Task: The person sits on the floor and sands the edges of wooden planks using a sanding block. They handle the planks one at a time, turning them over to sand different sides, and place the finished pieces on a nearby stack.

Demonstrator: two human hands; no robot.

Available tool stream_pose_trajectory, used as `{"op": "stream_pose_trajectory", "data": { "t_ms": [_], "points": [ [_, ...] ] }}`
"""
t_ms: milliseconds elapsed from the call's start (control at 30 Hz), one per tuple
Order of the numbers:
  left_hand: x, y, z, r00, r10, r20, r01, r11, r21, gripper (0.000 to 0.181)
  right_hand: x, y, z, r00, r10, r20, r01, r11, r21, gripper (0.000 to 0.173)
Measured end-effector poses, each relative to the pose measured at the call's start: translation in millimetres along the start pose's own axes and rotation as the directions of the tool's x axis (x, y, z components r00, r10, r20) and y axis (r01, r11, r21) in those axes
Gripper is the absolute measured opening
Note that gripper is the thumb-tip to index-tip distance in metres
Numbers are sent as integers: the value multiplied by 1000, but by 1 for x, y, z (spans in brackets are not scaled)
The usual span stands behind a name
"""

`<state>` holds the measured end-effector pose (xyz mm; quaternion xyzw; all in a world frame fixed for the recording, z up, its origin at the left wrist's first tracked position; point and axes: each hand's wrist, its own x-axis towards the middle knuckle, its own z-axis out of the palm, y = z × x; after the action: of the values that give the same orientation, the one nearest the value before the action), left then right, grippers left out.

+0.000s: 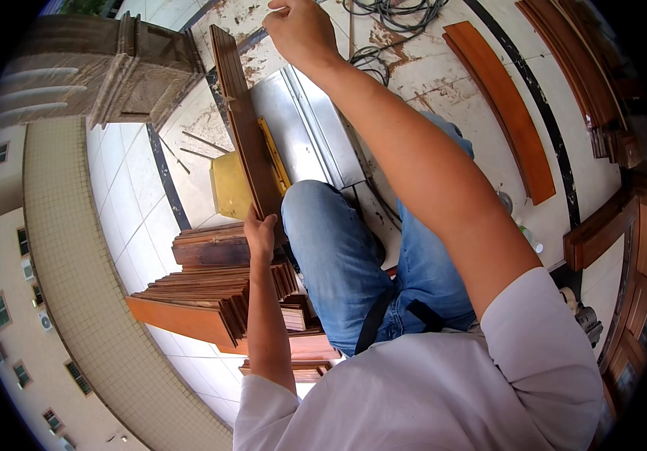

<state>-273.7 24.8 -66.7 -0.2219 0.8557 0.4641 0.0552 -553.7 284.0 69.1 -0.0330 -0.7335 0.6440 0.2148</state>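
A long dark-brown grooved wooden board (250, 135) stands on edge beside a silver metal table top (295, 124). My left hand (260, 234) grips the near end of this board, thumb on one face. My right hand (301, 28) is raised at the top of the view, beyond the metal top, its fingers curled; whether it holds anything small I cannot tell. A yellow strip or fence (273, 155) lies along the metal top by the board. Behind the board is a yellow plastic container-like object (230, 186). My knees are close to the metal top.
Stacked wooden boards (199, 299) lie at my left. A curved-looking orange-brown board (504, 107) rests on the tiled floor at right, near a circular saw blade (505, 201). Coiled cables (402, 14) lie beyond. More brown mouldings (577, 73) and a power tool (587, 324) are farther right. A stone pillar (143, 73) stands upper left.
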Motion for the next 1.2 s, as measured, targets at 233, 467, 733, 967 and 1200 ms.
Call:
{"op": "stream_pose_trajectory", "data": {
  "t_ms": [233,467,733,967,1200],
  "points": [
    [-40,-31,-2,1000,-14,-19,12,994,-111,51,2,0,-2,999,33,6,-33,999,-18,27],
    [-97,-55,-7,998,-54,16,56,988,-146,52,2,7,1,1000,5,-9,-5,999,-35,28],
    [-156,-72,-10,992,-124,28,127,983,-129,51,-6,3,0,1000,-6,10,6,1000,-28,27],
    [-176,-74,-12,992,-123,40,128,979,-159,50,-7,3,-3,999,31,30,-29,999,-44,29],
    [-183,-80,-11,991,-134,31,137,983,-123,53,-10,8,-2,999,-11,48,11,1000,-15,30]
  ]
}}
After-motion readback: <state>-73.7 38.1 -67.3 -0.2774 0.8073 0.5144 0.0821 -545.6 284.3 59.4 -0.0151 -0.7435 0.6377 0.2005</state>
